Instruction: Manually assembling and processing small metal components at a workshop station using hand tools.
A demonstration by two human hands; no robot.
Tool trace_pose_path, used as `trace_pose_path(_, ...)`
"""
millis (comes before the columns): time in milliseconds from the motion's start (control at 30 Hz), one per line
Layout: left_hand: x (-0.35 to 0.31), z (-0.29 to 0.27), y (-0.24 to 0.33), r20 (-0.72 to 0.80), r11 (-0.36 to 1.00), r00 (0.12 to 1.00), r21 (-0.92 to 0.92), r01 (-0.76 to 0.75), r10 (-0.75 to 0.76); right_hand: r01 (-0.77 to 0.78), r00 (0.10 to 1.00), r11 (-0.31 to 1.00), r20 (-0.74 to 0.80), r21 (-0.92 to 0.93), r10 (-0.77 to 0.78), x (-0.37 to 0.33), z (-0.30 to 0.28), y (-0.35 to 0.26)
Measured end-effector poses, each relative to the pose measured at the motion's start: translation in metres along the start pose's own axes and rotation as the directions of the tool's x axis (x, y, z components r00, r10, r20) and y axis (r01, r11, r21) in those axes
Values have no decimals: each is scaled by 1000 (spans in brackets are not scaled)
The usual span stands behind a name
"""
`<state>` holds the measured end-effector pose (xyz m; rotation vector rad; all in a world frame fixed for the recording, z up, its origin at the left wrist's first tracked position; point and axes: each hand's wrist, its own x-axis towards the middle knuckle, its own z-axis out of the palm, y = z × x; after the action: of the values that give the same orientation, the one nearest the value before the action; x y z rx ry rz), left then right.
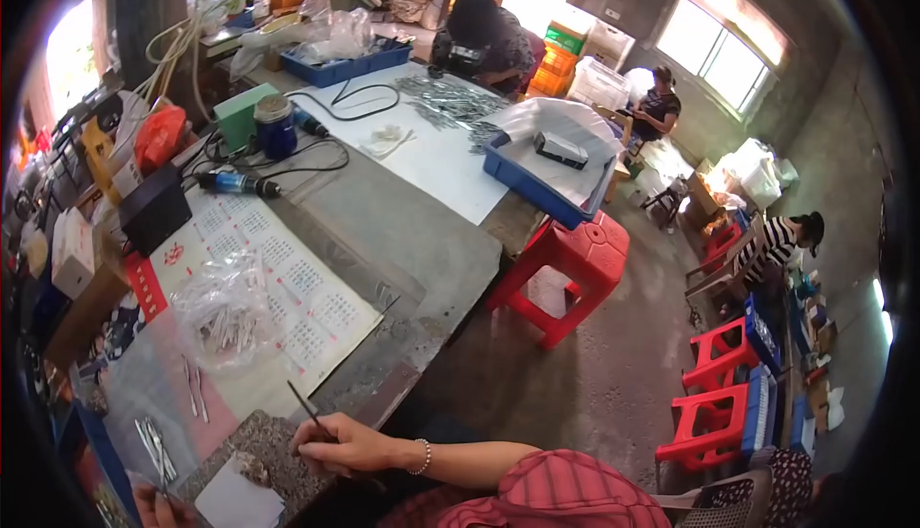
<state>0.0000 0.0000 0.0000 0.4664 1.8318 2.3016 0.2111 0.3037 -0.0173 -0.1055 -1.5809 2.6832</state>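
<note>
My right hand (347,446), with a beaded bracelet at its wrist, is closed around a thin dark rod (303,401) that points up and to the left. It is above a rough stone block (265,429) at the bench edge. At the lower left edge my left hand (161,509) is partly cut off; its fingers are pinched, and what they hold is too small to make out. Several slim metal pieces (156,448) lie just beyond it, with two more metal pieces (195,389) farther up. White paper (238,497) lies between my hands, against the block.
A plastic bag of metal pieces (230,322) rests on a calendar sheet (321,312). Beyond are a blue handheld power tool (235,183), a dark blue jar (275,130) and a blue tray (537,186). A red stool (585,250) stands right of the bench. Another person (479,34) bends over the far end.
</note>
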Motion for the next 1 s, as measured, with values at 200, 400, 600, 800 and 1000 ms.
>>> trace_pose_path(200, -111, 67, 52, -57, 986, 985, -41, 161, -163, -121, 975, 934, -217, -335, 48, -18, 10, -12)
trace_pose_path(400, -143, 71, 75, -36, 938, 968, -258, 230, -247, 19, 970, 832, -193, -554, -150, -3, 10, -63)
trace_pose_path(600, -165, 54, 66, -17, 904, 956, -331, 272, -294, 144, 948, 423, 3, -894, -317, 86, 1, -84)
trace_pose_path(800, -169, 47, 54, -11, 893, 939, -312, 325, -345, 210, 951, -12, 207, -978, -230, 161, -11, -70)
trace_pose_path(1000, -171, 37, 46, -26, 926, 966, -293, 238, -256, 220, 963, -421, 265, -880, -52, 198, -3, -49)
